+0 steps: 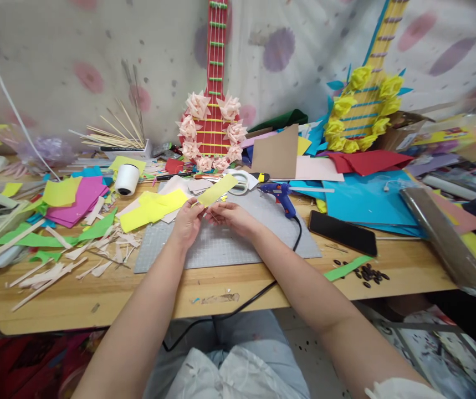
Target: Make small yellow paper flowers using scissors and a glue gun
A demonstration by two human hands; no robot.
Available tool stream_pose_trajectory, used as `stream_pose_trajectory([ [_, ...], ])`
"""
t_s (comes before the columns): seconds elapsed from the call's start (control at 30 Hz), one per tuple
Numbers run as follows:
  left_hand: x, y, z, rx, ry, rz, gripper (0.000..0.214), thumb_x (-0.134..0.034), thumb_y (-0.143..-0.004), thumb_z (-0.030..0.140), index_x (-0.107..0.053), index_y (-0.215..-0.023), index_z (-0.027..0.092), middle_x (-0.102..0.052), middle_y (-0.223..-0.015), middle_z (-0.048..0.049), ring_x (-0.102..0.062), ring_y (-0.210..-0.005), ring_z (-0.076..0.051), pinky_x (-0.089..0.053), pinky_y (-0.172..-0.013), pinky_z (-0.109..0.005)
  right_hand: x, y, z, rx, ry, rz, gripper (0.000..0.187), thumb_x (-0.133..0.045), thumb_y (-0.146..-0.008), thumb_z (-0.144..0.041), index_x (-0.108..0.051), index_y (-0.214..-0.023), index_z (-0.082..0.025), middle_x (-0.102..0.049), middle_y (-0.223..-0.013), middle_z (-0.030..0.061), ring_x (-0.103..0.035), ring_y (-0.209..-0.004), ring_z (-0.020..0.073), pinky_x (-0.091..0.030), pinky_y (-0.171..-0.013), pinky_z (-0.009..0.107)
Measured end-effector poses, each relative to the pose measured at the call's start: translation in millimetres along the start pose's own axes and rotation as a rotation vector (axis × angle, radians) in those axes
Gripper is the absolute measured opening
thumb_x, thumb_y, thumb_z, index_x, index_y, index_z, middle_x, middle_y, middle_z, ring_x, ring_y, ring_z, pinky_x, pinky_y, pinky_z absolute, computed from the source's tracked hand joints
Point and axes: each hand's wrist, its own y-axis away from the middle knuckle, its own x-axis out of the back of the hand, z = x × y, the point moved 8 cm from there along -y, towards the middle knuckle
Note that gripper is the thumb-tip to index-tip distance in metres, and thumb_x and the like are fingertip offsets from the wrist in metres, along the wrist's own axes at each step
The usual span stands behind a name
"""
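Observation:
Over the grey cutting mat (221,249), my left hand (187,226) pinches the lower end of a pale yellow paper strip (218,190), which slants up to the right. Close beside it, my right hand (234,218) has its fingertips pressed together near that same end. What sits between those right fingertips is too small to make out. Just beyond the strip lie white-handled scissors (241,183), partly covered by it. Bright yellow paper (150,209) rests left of my left hand. To the right of the hands is a blue glue gun (280,197) with a glue stick in its back.
A black phone (342,231), a green strip (348,268) and several dark beads (370,274) lie at right. Paper scraps (108,244) cover the left side. A red paper guitar (215,124) and a yellow one (360,113) stand behind. The glue gun's cord (254,305) crosses the front edge.

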Motion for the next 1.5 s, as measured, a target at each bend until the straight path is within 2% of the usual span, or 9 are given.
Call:
stream_pose_trajectory([
  [0.07, -2.6, 1.0, -3.5, 0.026, -0.017, -0.03, 0.041, -0.072, -0.053, 0.018, -0.046, -0.085, 0.018, -0.06, -0.072, 0.0032, -0.055, -0.061, -0.008, -0.042, -0.062, -0.024, -7.3, 0.6, 1.5, -0.02, -0.05, -0.055, 0.022, -0.062, -0.072, -0.036, -0.063, -0.078, -0.015, -0.065, -0.074, 0.0033, -0.058, -0.063, 0.0082, -0.044, -0.059, 0.02],
  [0.17, -7.9, 2.0, -6.4, 0.046, -0.03, -0.095, 0.042, -0.072, -0.054, 0.018, -0.045, -0.086, 0.019, -0.058, -0.066, 0.0054, -0.052, -0.052, -0.008, -0.042, -0.059, -0.026, -7.9, 0.5, 2.8, -0.044, -0.127, -0.068, 0.02, -0.065, -0.069, -0.032, -0.062, -0.075, -0.014, -0.063, -0.068, 0.001, -0.054, -0.055, 0.0058, -0.042, -0.053, 0.018],
  [0.33, -5.5, 0.8, -4.7, 0.008, -0.036, -0.075, 0.046, -0.073, -0.052, 0.012, -0.046, -0.088, 0.019, -0.063, -0.074, 0.0033, -0.059, -0.066, -0.01, -0.043, -0.071, -0.026, 1.0, 0.7, -1.6, -0.008, -0.109, 0.003, 0.021, -0.068, -0.064, -0.032, -0.058, -0.067, -0.014, -0.053, -0.053, -0.0041, -0.044, -0.044, 0.0031, -0.036, -0.044, 0.017],
  [0.6, -1.5, 3.2, -5.8, 0.066, -0.086, -0.039, 0.048, -0.07, -0.055, 0.015, -0.048, -0.098, 0.019, -0.066, -0.078, 0.0013, -0.06, -0.067, -0.011, -0.044, -0.067, -0.024, 11.9, 3.0, -18.6, 0.153, 0.184, 0.118, 0.027, -0.065, -0.064, -0.041, -0.058, -0.07, -0.016, -0.049, -0.057, -0.0049, -0.045, -0.049, 0.005, -0.04, -0.05, 0.02],
  [0.77, 1.8, 3.6, -5.2, 0.08, -0.14, 0.017, 0.035, -0.063, -0.066, 0.036, -0.05, -0.093, 0.018, -0.065, -0.081, -0.0021, -0.06, -0.071, -0.012, -0.045, -0.064, -0.024, 18.4, 4.2, -29.4, 0.293, 0.51, 0.213, 0.023, -0.055, -0.072, -0.04, -0.055, -0.069, -0.017, -0.049, -0.058, -0.0046, -0.046, -0.048, 0.0064, -0.038, -0.049, 0.021],
  [0.9, 0.4, 5.2, -4.0, 0.002, -0.343, 0.039, 0.038, -0.072, -0.058, 0.034, -0.054, -0.087, 0.018, -0.06, -0.068, 0.0022, -0.055, -0.06, -0.009, -0.041, -0.055, -0.02, 18.7, 6.7, -33.1, 0.368, 0.691, 0.244, 0.021, -0.05, -0.077, -0.037, -0.056, -0.073, -0.018, -0.052, -0.061, -0.0032, -0.048, -0.05, 0.0079, -0.038, -0.052, 0.022],
  [1.17, 0.4, 6.7, -3.8, -0.019, -0.36, 0.045, 0.041, -0.076, -0.051, 0.028, -0.054, -0.083, 0.017, -0.056, -0.059, 0.0044, -0.053, -0.056, -0.009, -0.04, -0.053, -0.02, 17.6, 12.0, -40.6, 0.425, 0.752, 0.308, 0.018, -0.051, -0.077, -0.036, -0.057, -0.081, -0.02, -0.054, -0.064, -0.0021, -0.049, -0.057, 0.0101, -0.038, -0.057, 0.023],
  [1.4, 1.5, 6.7, -4.9, 0.016, -0.349, 0.055, 0.044, -0.075, -0.052, 0.03, -0.054, -0.088, 0.018, -0.059, -0.067, 0.0021, -0.057, -0.062, -0.012, -0.044, -0.056, -0.023, 16.5, 9.4, -39.3, 0.426, 0.817, 0.282, 0.017, -0.053, -0.076, -0.034, -0.06, -0.073, -0.018, -0.06, -0.069, 0.0004, -0.05, -0.061, 0.0106, -0.037, -0.06, 0.024],
  [1.5, 3.1, 7.2, -5.1, 0.026, -0.351, 0.082, 0.045, -0.075, -0.051, 0.033, -0.054, -0.088, 0.017, -0.058, -0.064, 0.0022, -0.058, -0.063, -0.013, -0.045, -0.057, -0.024, 16.4, 9.5, -39.9, 0.437, 0.848, 0.281, 0.017, -0.053, -0.077, -0.032, -0.061, -0.074, -0.018, -0.06, -0.07, 0.0011, -0.051, -0.063, 0.0112, -0.037, -0.06, 0.024],
])
